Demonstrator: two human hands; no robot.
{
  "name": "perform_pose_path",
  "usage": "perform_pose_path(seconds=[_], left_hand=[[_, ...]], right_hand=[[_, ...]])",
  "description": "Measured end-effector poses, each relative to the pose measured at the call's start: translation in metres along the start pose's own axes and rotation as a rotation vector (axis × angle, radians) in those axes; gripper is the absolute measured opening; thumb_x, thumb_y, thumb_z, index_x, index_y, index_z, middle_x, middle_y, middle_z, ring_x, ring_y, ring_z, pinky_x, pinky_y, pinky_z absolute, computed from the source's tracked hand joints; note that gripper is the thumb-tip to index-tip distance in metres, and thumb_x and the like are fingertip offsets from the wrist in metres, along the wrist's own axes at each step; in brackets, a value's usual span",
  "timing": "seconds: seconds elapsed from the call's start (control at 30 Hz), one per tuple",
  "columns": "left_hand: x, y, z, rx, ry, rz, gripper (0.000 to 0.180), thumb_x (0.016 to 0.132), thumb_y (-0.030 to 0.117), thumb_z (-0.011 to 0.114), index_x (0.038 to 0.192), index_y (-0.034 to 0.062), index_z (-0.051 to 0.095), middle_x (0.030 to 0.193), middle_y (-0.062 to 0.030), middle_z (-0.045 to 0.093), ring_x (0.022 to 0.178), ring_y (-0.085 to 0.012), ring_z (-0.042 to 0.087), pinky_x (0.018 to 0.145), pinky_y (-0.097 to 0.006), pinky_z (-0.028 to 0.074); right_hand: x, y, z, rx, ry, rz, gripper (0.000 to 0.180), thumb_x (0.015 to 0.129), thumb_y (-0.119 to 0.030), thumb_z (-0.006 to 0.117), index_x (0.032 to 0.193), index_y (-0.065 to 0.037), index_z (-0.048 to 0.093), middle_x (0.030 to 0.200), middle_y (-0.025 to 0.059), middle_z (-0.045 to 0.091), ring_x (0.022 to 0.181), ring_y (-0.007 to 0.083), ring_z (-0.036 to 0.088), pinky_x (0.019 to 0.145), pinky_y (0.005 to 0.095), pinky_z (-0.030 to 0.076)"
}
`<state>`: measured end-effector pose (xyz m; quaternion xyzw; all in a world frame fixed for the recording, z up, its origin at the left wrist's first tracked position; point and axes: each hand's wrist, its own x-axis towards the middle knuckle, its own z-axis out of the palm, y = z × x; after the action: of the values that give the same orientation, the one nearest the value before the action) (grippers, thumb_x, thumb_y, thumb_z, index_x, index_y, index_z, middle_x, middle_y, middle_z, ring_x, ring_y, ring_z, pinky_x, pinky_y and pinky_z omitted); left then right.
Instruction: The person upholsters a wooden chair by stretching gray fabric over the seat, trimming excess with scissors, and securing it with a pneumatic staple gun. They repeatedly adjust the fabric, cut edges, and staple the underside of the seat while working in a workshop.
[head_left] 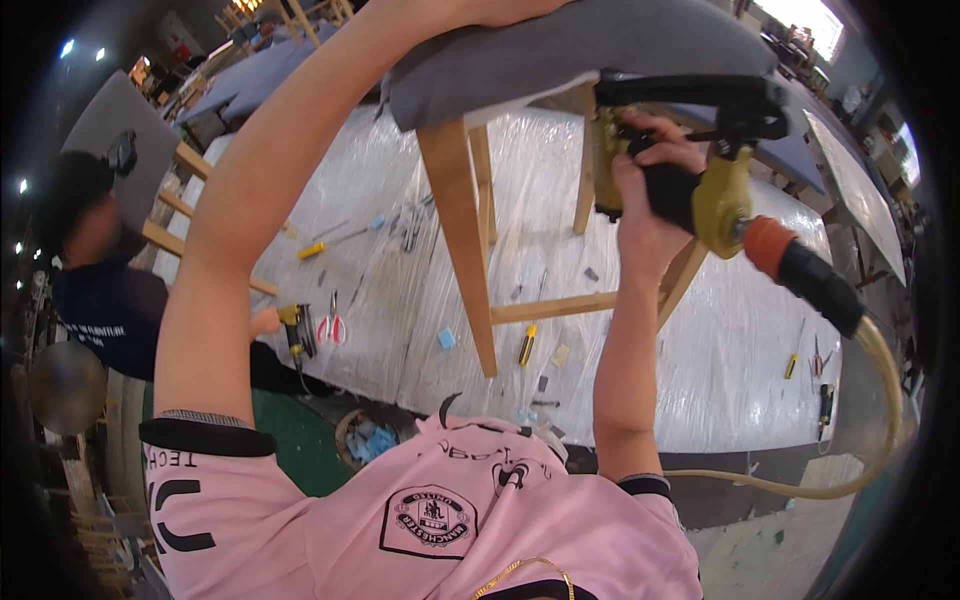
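A chair with a thick grey upholstered seat (560, 50) and light wooden legs (458, 230) stands on the plastic-wrapped table. Along the top edge of the view, my left hand (480, 12) lies on the seat, partly cut off, what shows of it stretched flat. My right hand (655, 170) is closed around the black grip of a yellow and black pneumatic staple gun (722, 200). The gun is raised against the underside of the seat's right part, its long black top part close beneath the fabric. An orange and black coupling (790, 262) joins it to an air hose (884, 390).
Across the plastic-covered table (370, 340) lie a yellow-handled screwdriver (312, 250), red-handled pliers (331, 328), a yellow cutter (527, 345) and blue scraps (446, 339). At left, a co-worker (110, 270) holds another staple gun (295, 330) beside a grey chair (125, 130). A scrap bin (365, 438) stands below.
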<state>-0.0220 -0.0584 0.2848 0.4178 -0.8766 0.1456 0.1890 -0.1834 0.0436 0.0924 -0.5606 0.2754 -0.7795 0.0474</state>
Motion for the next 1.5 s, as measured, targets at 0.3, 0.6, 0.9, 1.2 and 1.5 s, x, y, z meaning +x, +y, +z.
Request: perform_pose_path(seconds=[0.3,0.6,0.9,1.2,1.5], left_hand=[[-0.039,0.008,0.054,0.423,0.559,0.364,0.073,0.099,0.056,0.055,0.146,0.0005,0.049,0.12,-0.0247,0.061,0.101,-0.0397,0.063,0.089,-0.05,0.05],[-0.048,0.019,0.047,0.554,0.414,0.303,0.089,0.088,0.054,0.072,0.154,0.004,0.04,0.137,-0.0243,0.051,0.119,-0.0376,0.054,0.099,-0.05,0.043],[-0.062,0.037,0.041,0.544,0.44,0.33,0.096,0.08,0.052,0.079,0.156,0.0073,0.04,0.14,-0.0221,0.051,0.121,-0.0377,0.053,0.098,-0.049,0.044],[-0.071,0.039,0.053,0.461,0.466,0.303,0.107,0.068,0.042,0.091,0.157,0.0154,0.039,0.14,-0.0173,0.049,0.12,-0.0356,0.052,0.099,-0.05,0.044],[-0.067,0.038,0.051,0.555,0.421,0.257,0.114,0.067,0.033,0.093,0.161,0.0141,0.031,0.144,-0.0218,0.048,0.125,-0.0387,0.051,0.104,-0.051,0.043]], right_hand=[[-0.008,0.016,0.002,0.081,0.009,-0.019,0.025,0.081,0.012,0.066,0.096,-0.005,0.055,0.117,0.0181,0.068,0.116,0.0277,0.066,0.107,0.0422,0.047],[-0.019,0.006,-0.003,-0.027,-0.064,-0.042,0.028,0.082,0.013,0.065,0.098,-0.007,0.051,0.121,0.0183,0.065,0.121,0.0334,0.065,0.112,0.0488,0.044],[-0.028,-0.006,0.001,0.083,-0.008,0.04,0.022,0.079,0.01,0.065,0.09,-0.007,0.055,0.12,0.0124,0.066,0.115,0.0294,0.065,0.107,0.0434,0.048],[-0.034,-0.021,0.004,0.041,0.026,0.08,0.017,0.075,0.007,0.068,0.08,-0.005,0.057,0.111,0.0119,0.07,0.111,0.0287,0.069,0.099,0.0393,0.051],[-0.034,-0.027,0.015,0.054,-0.042,0.082,0.022,0.077,0.012,0.064,0.089,-0.005,0.057,0.113,0.0132,0.065,0.113,0.0303,0.065,0.104,0.0437,0.048]])
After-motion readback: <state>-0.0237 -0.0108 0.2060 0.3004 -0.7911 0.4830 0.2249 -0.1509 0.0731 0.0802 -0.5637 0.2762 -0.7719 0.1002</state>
